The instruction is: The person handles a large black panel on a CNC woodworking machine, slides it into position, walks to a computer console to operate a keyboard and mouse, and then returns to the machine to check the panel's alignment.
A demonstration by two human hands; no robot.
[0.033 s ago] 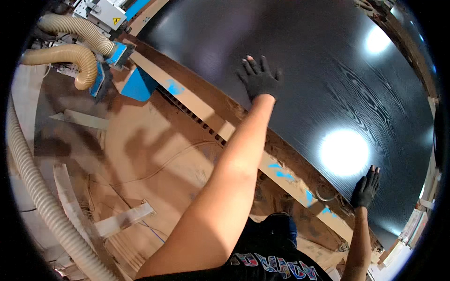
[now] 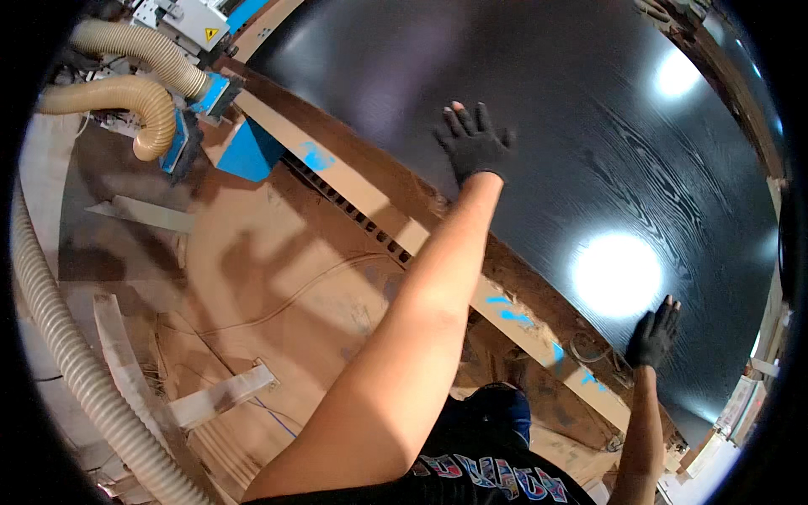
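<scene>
A large glossy black panel with a wood-grain pattern (image 2: 555,135) lies over a dusty machine bed. My left hand (image 2: 475,147), in a dark glove with at least one bare fingertip, rests flat on it with the fingers spread, inward from the near edge. Farther right, my right hand (image 2: 654,337), gloved the same way, lies flat on the panel close to its near edge, fingers stretched out. Neither hand grips anything. Bright lamp reflections show on the surface between and beyond the hands.
A dust-covered rail (image 2: 362,194) with blue patches runs along the panel's near side. At upper left, two ribbed hoses (image 2: 151,55) end in blue brush heads beside a machine. Another long hose (image 2: 67,337) curves down the left, near wooden strips (image 2: 223,396) on the dusty floor.
My left hand has shifted slightly to the right over the panel, still spread. My right hand has moved very slightly left.
</scene>
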